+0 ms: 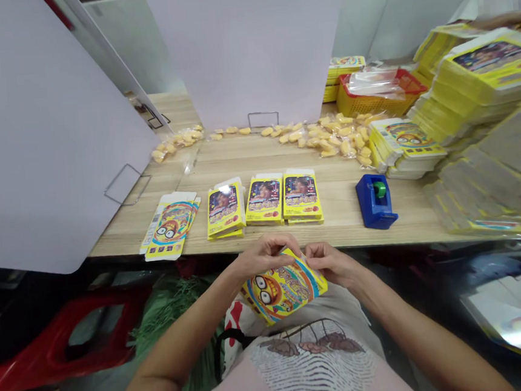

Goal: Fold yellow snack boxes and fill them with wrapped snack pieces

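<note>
Just off the table's front edge, over my lap, is a yellow cardboard box (281, 291) printed with a cartoon face in glasses. Its top end is gripped by my left hand (271, 249), whose fingers are bent over the edge. My right hand (329, 261) pinches the corner at the same end. Whether a flap is folded in there is hidden by my fingers. Beyond my hands stand three short stacks of yellow boxes: a left stack (225, 208), a middle stack (264, 200) and a right stack (301, 195). Flattened cartons (171, 226) lie further left.
A blue tape dispenser (375, 202) stands right of the stacks. Small wrapped yellow pieces (339, 134) lie along the back. Behind them is a yellow and red basket (373, 95). Tall piles of cartons (483, 88) fill the right side. White panels (257, 50) rise at the back and left.
</note>
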{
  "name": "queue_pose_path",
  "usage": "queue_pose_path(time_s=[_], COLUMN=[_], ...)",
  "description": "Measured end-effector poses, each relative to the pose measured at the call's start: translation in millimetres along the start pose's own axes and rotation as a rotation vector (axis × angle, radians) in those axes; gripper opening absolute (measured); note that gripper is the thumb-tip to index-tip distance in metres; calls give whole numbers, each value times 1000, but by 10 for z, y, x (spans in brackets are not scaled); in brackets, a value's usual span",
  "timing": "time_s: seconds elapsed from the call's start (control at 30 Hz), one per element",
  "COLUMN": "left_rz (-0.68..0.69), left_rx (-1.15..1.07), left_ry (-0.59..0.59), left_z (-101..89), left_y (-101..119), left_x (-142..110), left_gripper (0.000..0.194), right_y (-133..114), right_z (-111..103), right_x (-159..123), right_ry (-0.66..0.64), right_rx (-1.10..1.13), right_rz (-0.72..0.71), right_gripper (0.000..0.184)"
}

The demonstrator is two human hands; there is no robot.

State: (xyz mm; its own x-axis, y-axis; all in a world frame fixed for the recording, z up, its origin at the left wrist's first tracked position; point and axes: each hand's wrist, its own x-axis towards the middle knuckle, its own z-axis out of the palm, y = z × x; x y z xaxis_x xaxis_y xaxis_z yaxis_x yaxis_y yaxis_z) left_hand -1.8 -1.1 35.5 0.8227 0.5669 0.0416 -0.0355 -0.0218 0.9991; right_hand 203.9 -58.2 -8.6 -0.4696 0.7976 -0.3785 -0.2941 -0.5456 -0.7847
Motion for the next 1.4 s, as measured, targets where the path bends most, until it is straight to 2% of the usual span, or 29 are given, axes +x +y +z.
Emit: queue_pose_path(time_s=[0.1, 0.17, 0.27, 0.33, 0.4, 0.43, 0.5, 0.57, 0.6, 0.63, 0.7, 0.73, 0.8, 0.83, 0.93, 1.0, 1.07, 1.13, 1.2, 1.3, 1.33, 1.4], left_rz=[26, 40, 71, 124, 168, 172, 137, 57, -22, -86, -192, -237, -342, -397, -496, -506, -507, -494, -468, -432, -414, -387], left_rx=[-32, -45, -35, -28, -16, -1, 69, 218, 333, 448, 546, 549, 514, 500, 409, 202, -86, -304, -373, -244, -115, 310], left_ry=[4, 64, 164, 227, 385, 509, 856, 1195, 1265, 1246, 1057, 964, 848, 819, 774, 804, 893, 961, 931, 815, 859, 1086], left_z=[8, 11, -71, -203, -347, -398, -403, -245, -115, 30, 295, 384, 445, 424, 259, 155, 108, 123, 160, 92, -3, -315], left_y=[10, 33, 181, 341, 457, 457, 277, -134, -385, -637, -1056, -1200, -1345, -1359, -1280, -1184, -1040, -806, -476, 65, 209, 386], left_x=[-50, -116, -282, -430, -596, -679, -831, -950, -994, -1027, -1063, -1071, -1080, -1085, -1091, -1086, -1091, -1132, -1230, -1452, -1525, -1631], left_gripper=[16, 14, 19, 39, 56, 57, 38, 25, 24, 24, 36, 41, 44, 44, 45, 44, 42, 39, 38, 47, 52, 54], right_y=[66, 50, -162, -402, -632, -709, -720, -491, -292, -53, 465, 703, 1060, 1164, 1189, 1038, 825, 584, 318, -153, -322, -641], right_z=[13, 53, 156, 225, 276, 295, 329, 346, 341, 323, 253, 209, 131, 109, 152, 272, 430, 555, 575, 373, 275, 105], right_x=[38, 21, -96, -225, -343, -378, -362, -233, -138, -36, 165, 253, 386, 428, 457, 413, 336, 229, 87, -172, -253, -356], right_ry=[-29, -29, -40, -4, 80, 107, 87, -3, -43, -68, -86, -98, -97, -86, -88, -129, -142, -122, -132, -166, -156, -78], right_rx=[153, 93, -237, -484, -655, -721, -830, -890, -905, -924, -994, -1034, -1098, -1113, -1136, -1203, -1295, -1341, -1317, -1237, -1220, -1223], right_rz=[52, -1, -174, -336, -519, -585, -611, -509, -446, -390, -323, -294, -237, -217, -169, -130, -134, -232, -398, -687, -772, -882], right_gripper=[43, 41, 37, 27, 22, 19, 14, 17, 23, 31, 56, 67, 78, 79, 82, 88, 87, 74, 65, 62, 60, 58])
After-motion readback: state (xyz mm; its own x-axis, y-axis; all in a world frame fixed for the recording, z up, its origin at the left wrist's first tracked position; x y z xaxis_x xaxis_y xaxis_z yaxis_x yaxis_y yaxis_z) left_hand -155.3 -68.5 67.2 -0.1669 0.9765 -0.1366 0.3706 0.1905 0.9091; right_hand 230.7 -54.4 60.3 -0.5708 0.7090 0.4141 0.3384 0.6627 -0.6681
